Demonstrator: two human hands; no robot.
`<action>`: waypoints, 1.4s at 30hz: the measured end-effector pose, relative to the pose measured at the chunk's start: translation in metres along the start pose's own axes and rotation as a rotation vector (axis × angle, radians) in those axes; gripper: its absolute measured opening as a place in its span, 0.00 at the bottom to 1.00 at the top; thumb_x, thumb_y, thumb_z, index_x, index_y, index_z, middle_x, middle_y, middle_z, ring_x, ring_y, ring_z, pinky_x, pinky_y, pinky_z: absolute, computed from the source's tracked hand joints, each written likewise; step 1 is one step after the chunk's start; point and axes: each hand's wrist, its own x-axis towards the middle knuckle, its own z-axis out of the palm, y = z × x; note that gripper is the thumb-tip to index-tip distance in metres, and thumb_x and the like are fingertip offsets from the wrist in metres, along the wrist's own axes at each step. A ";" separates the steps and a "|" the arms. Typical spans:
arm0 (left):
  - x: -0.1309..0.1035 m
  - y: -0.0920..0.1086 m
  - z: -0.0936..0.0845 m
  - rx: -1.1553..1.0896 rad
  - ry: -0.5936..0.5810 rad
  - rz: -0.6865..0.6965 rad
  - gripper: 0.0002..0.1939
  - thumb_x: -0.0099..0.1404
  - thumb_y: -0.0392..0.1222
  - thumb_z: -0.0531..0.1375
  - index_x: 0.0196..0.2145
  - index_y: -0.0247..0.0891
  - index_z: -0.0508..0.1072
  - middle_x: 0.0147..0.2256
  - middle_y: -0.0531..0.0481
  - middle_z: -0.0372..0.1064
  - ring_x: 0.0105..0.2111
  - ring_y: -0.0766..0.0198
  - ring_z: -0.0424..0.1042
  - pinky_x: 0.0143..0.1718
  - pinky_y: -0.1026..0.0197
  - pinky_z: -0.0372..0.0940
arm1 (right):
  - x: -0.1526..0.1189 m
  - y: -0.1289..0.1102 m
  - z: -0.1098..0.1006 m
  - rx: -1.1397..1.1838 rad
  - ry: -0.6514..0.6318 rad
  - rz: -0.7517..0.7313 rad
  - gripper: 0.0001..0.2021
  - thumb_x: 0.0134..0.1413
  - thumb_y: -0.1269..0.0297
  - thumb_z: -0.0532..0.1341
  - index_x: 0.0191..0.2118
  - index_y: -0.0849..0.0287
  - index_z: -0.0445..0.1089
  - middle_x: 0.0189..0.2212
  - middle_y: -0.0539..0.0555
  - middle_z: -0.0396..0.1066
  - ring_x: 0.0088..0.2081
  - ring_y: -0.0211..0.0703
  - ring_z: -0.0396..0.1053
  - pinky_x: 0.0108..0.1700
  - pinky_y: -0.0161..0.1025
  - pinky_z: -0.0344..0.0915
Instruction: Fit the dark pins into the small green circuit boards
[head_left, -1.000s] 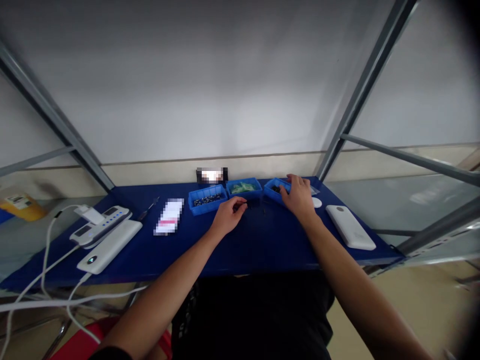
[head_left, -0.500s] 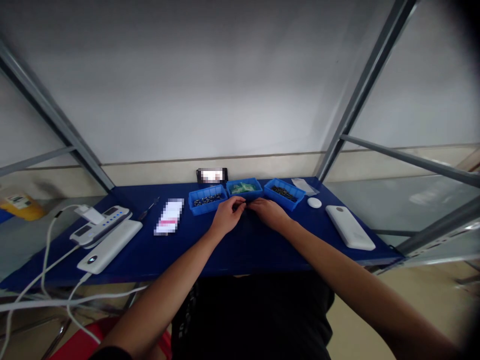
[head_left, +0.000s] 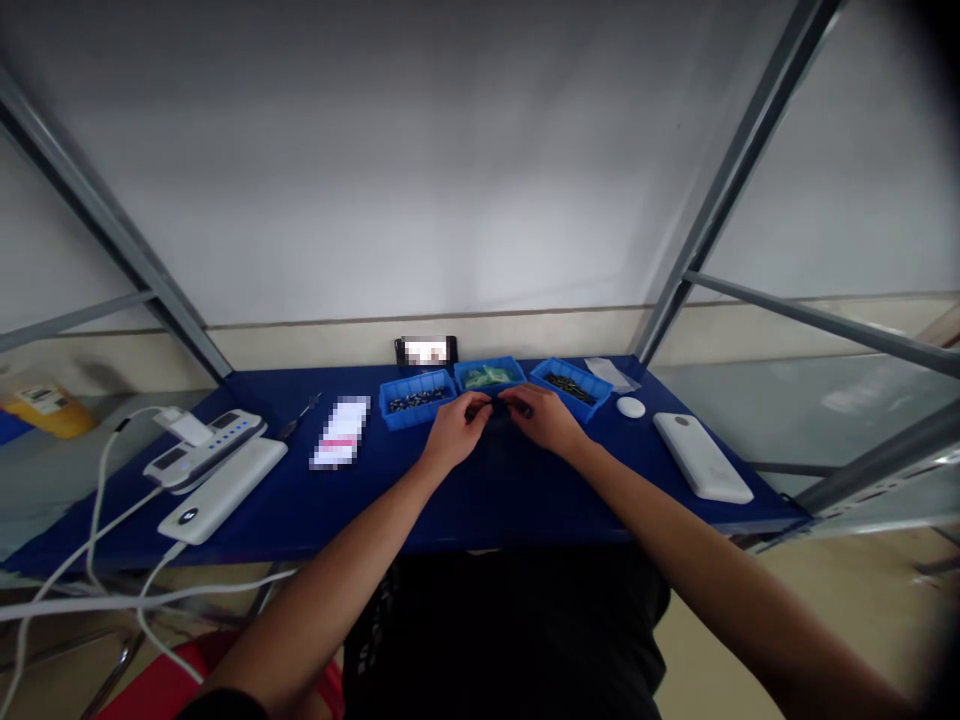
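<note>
My left hand [head_left: 459, 420] and my right hand [head_left: 541, 412] face each other over the table, fingertips a short way apart. Both are closed in a pinch; a small dark piece seems to lie between them, too small to name. Just beyond them stands a blue bin [head_left: 491, 362] holding green pieces in plastic. Left of it, another blue bin [head_left: 390, 412] contains small silvery metal parts [head_left: 417, 398]. On the right, a third blue bin [head_left: 595, 411] has dark, brassy metal parts [head_left: 568, 385] in it, close to my right hand.
A phone [head_left: 341, 433] lies left, with another phone [head_left: 426, 350] propped at the back. Power banks [head_left: 225, 492] [head_left: 701, 458], a power strip [head_left: 202, 452] with cables and a thin tool [head_left: 300, 415] lie around. A white disc [head_left: 631, 407] and plastic bag [head_left: 611, 374] sit right.
My right hand has drawn slightly away from the left, its fingers more curled and raised. The left hand has stayed nearly still. The whole view has shifted a little.
</note>
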 end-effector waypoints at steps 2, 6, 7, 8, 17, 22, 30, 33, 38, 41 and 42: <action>-0.001 -0.003 0.002 -0.072 -0.047 -0.053 0.11 0.73 0.41 0.61 0.51 0.41 0.76 0.39 0.48 0.82 0.36 0.58 0.82 0.40 0.56 0.77 | 0.000 0.003 -0.001 0.015 0.044 0.015 0.13 0.62 0.76 0.61 0.48 0.56 0.77 0.40 0.54 0.78 0.36 0.42 0.74 0.41 0.39 0.72; -0.002 -0.004 0.007 -0.233 -0.146 -0.115 0.19 0.73 0.40 0.60 0.60 0.40 0.71 0.43 0.44 0.82 0.36 0.57 0.84 0.37 0.56 0.78 | 0.000 0.000 -0.004 0.013 0.096 0.017 0.07 0.62 0.73 0.64 0.44 0.55 0.77 0.39 0.54 0.79 0.36 0.44 0.75 0.41 0.41 0.72; -0.002 -0.003 0.008 -0.261 -0.160 -0.105 0.21 0.73 0.39 0.59 0.62 0.40 0.71 0.45 0.43 0.82 0.39 0.57 0.84 0.40 0.55 0.79 | 0.000 -0.001 -0.004 0.027 0.107 0.014 0.06 0.62 0.72 0.65 0.42 0.55 0.77 0.38 0.54 0.79 0.35 0.44 0.75 0.40 0.41 0.72; -0.002 -0.002 0.009 -0.279 -0.173 -0.087 0.22 0.73 0.37 0.59 0.63 0.41 0.70 0.48 0.43 0.81 0.42 0.56 0.84 0.44 0.53 0.79 | 0.000 -0.003 -0.005 0.043 0.114 0.010 0.04 0.63 0.70 0.65 0.41 0.55 0.77 0.38 0.53 0.79 0.35 0.44 0.75 0.40 0.41 0.72; 0.005 -0.008 0.005 -0.254 -0.099 -0.013 0.17 0.72 0.35 0.56 0.54 0.41 0.80 0.54 0.45 0.79 0.51 0.54 0.81 0.55 0.47 0.76 | -0.001 -0.006 -0.002 0.111 0.096 -0.070 0.03 0.62 0.68 0.66 0.40 0.54 0.79 0.39 0.55 0.79 0.42 0.47 0.77 0.47 0.44 0.74; 0.004 -0.004 -0.001 -0.083 0.026 0.019 0.11 0.71 0.42 0.63 0.48 0.41 0.81 0.47 0.46 0.82 0.47 0.54 0.82 0.55 0.48 0.75 | -0.001 -0.011 -0.001 0.149 0.086 -0.084 0.03 0.62 0.67 0.67 0.41 0.54 0.78 0.42 0.55 0.79 0.44 0.47 0.78 0.50 0.45 0.74; 0.003 -0.003 0.001 -0.147 0.041 -0.023 0.04 0.66 0.39 0.67 0.40 0.40 0.80 0.43 0.45 0.83 0.43 0.53 0.83 0.51 0.48 0.76 | 0.000 -0.013 -0.008 0.090 0.141 -0.042 0.04 0.67 0.65 0.63 0.40 0.54 0.77 0.39 0.55 0.78 0.38 0.46 0.76 0.41 0.43 0.73; 0.003 -0.005 0.002 -0.131 0.054 -0.038 0.05 0.64 0.39 0.70 0.37 0.39 0.78 0.41 0.46 0.82 0.41 0.54 0.83 0.47 0.51 0.77 | 0.000 -0.013 -0.009 0.096 0.155 -0.044 0.05 0.67 0.65 0.63 0.41 0.54 0.77 0.39 0.56 0.78 0.38 0.47 0.75 0.41 0.44 0.74; 0.002 -0.006 0.002 -0.092 0.031 -0.022 0.08 0.63 0.41 0.71 0.38 0.40 0.77 0.38 0.48 0.82 0.38 0.56 0.83 0.44 0.53 0.77 | 0.000 -0.013 -0.007 0.103 0.157 -0.083 0.06 0.66 0.68 0.63 0.45 0.54 0.77 0.44 0.57 0.78 0.45 0.49 0.77 0.47 0.46 0.75; 0.001 -0.003 0.001 -0.021 0.021 0.030 0.05 0.66 0.39 0.69 0.40 0.41 0.79 0.39 0.49 0.82 0.39 0.57 0.82 0.45 0.53 0.76 | 0.000 -0.010 -0.005 0.087 0.092 -0.094 0.07 0.65 0.70 0.62 0.45 0.54 0.76 0.42 0.56 0.79 0.46 0.49 0.77 0.50 0.47 0.74; 0.001 -0.002 0.000 0.004 0.022 0.043 0.05 0.66 0.39 0.68 0.41 0.42 0.79 0.39 0.49 0.82 0.40 0.57 0.82 0.45 0.53 0.76 | -0.001 -0.009 -0.003 0.086 0.065 -0.085 0.07 0.64 0.71 0.63 0.44 0.54 0.76 0.41 0.55 0.79 0.45 0.49 0.77 0.50 0.47 0.74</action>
